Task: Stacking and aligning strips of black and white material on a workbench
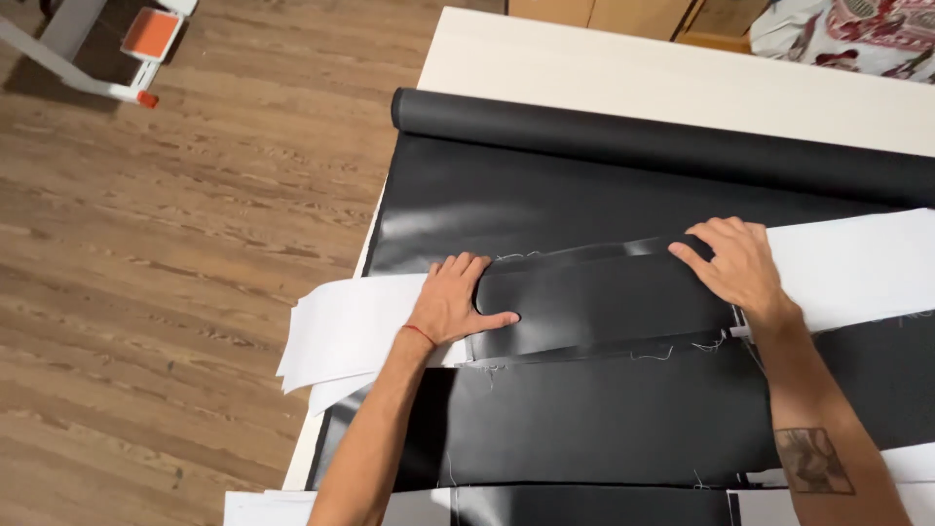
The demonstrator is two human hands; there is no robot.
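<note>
A cut strip of shiny black fabric with frayed threads lies across long white paper pattern pieces on a white table. My left hand presses flat on the strip's left end, thumb spread over the black material. My right hand rests flat on the strip's right end, fingers on its upper edge. Neither hand grips anything. Under the strip spreads a larger sheet of black fabric unrolled from a black roll at the far side.
The white table ends at its left edge over a wooden floor. More black and white layers lie toward me. A white frame with orange parts stands at far left. Patterned cloth and cardboard boxes sit beyond the table.
</note>
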